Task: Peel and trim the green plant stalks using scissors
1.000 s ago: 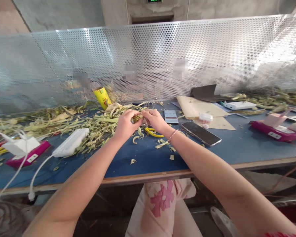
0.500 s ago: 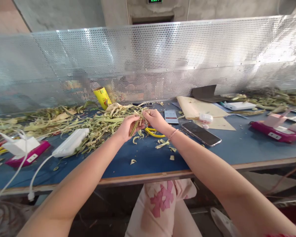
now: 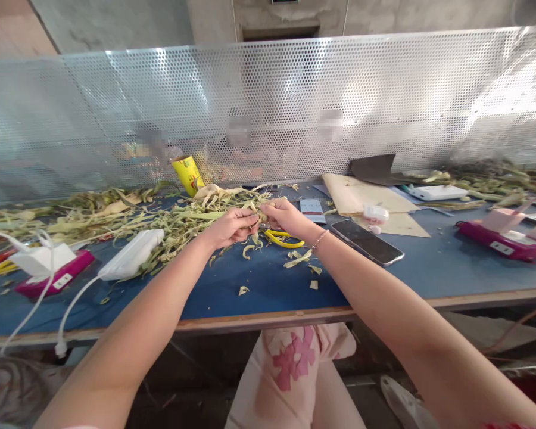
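Note:
My left hand (image 3: pixel 232 228) is closed, with thumb and fingers pinched together on a pale plant stalk that is mostly hidden behind them. Close beside it, my right hand (image 3: pixel 283 215) is also closed, its thumb and forefinger gripping the stalk's other end. A heap of dried green-yellow plant strips (image 3: pixel 185 220) lies behind and left of my hands. Just below my right hand, a yellow loop (image 3: pixel 284 239), perhaps a scissor handle, rests on the blue tabletop (image 3: pixel 268 292). Curled plant scraps (image 3: pixel 297 259) are scattered nearby.
A yellow tube (image 3: pixel 188 176) leans by the perforated metal screen (image 3: pixel 295 89). On the right lie a black phone (image 3: pixel 367 241), beige paper (image 3: pixel 352 196) and a magenta power strip (image 3: pixel 502 239). A white power bank (image 3: pixel 133 255) and another magenta strip (image 3: pixel 56 275) sit left.
My left hand has turned palm-down, and the green stalk that stuck out below its fingers no longer shows. The right hand stays nearly in place. The view has shifted slightly.

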Tool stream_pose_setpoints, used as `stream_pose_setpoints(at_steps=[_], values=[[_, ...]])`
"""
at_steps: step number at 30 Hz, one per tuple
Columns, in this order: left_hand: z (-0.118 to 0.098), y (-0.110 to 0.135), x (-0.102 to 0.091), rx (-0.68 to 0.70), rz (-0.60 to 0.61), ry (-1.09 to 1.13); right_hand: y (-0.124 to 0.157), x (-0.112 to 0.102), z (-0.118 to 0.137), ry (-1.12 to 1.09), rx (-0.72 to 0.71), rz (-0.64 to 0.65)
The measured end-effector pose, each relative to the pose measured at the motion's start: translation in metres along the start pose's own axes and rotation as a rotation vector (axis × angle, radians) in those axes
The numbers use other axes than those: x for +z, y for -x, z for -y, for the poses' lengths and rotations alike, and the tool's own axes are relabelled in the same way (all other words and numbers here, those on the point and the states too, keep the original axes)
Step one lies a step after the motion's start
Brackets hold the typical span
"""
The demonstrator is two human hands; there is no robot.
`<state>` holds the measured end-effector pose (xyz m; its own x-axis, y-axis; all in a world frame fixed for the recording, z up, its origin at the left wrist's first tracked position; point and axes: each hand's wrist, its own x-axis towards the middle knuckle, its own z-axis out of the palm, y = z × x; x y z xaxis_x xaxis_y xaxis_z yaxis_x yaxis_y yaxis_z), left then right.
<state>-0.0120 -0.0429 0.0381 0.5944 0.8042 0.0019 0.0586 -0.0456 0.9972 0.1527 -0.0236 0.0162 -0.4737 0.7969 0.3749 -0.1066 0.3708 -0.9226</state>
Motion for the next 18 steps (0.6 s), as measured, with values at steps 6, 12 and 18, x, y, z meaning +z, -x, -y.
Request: stream_pose_setpoints(at_steps=[6, 12, 18], values=[[-0.004, 0.005, -0.004, -0.155, 0.19, -0.12, 0.005, -0.001, 0.0, -0.111, 0.11, 0.165], [-0.004, 0.006, -0.003, -0.211, 0.321, -0.163, 0.008, 0.001, -0.002, -0.109, 0.2, 0.242], [0.007, 0.0, -0.003, -0.17, 0.247, -0.095, 0.005, 0.0, -0.004, -0.124, 0.182, 0.161]])
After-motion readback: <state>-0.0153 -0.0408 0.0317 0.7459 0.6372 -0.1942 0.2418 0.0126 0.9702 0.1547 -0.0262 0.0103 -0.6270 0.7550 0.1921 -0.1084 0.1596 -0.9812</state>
